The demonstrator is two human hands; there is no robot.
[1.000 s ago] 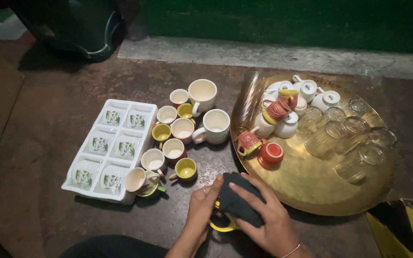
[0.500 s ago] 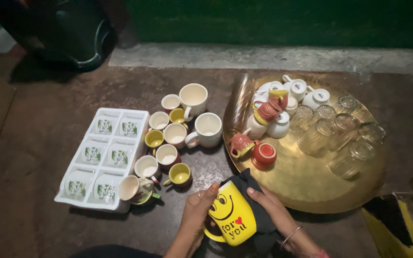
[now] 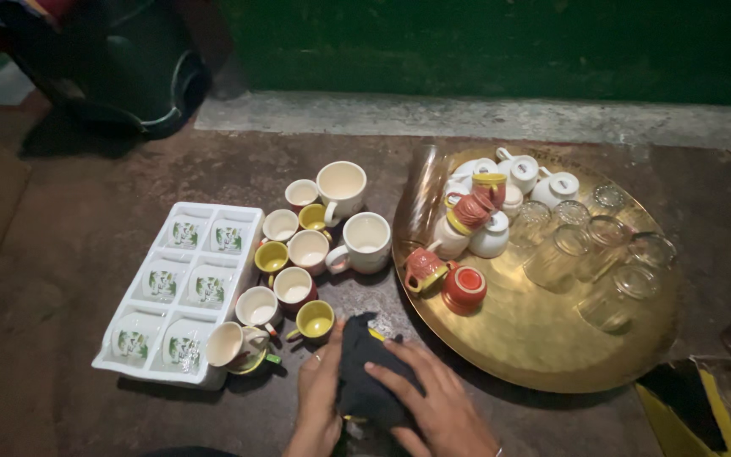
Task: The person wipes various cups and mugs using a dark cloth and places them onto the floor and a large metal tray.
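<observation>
Head view: 2 hands wrap a dark cloth [image 3: 367, 379] near the brass tray [image 3: 543, 338].
Left hand [image 3: 319, 402] and right hand [image 3: 433, 404], fingers spread, press the cloth over a yellow mug [image 3: 376, 335] (mostly hidden), right of small cups [image 3: 296, 254].

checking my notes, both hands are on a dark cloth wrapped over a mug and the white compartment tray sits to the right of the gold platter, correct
Not quite. The head view shows the white compartment tray to the left of the gold platter, not the right. The rest holds: the left hand and right hand are both on the dark cloth over a mug.
</observation>
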